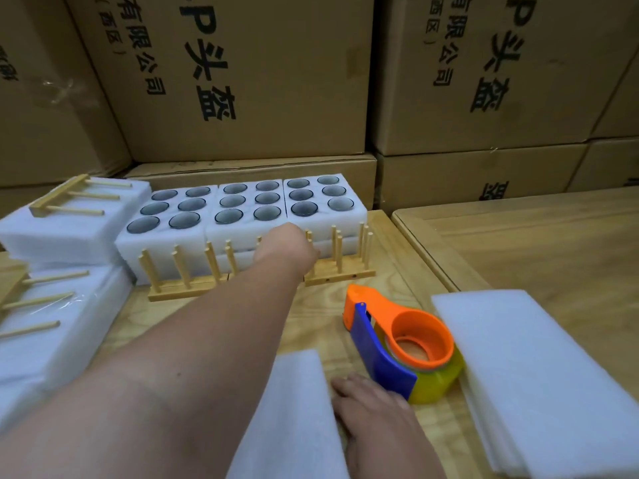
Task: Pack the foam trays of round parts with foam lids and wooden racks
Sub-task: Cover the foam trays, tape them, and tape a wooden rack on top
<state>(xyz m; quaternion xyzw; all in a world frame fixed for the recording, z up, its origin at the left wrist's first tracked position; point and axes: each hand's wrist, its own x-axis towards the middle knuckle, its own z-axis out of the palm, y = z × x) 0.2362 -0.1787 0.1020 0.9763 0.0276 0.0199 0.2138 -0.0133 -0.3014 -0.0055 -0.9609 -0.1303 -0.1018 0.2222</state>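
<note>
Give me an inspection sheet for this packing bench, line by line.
Surface: wooden table, bare on the right.
Job's things: three foam trays of round parts, uncovered; wooden racks standing in front; foam lids stacked right, another near; packed bundles left.
Clutter: tape dispenser.
Hands: left hand reaches among the rack pegs, fingers hidden; right hand rests flat beside the dispenser.
Cables: nothing seen.
Surroundings: stacked cardboard boxes behind.

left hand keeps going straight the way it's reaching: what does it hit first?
Most likely the wooden rack pegs, then the front wall of the middle foam tray right behind. The left hand already looks at or against them; depth is unclear.
</note>
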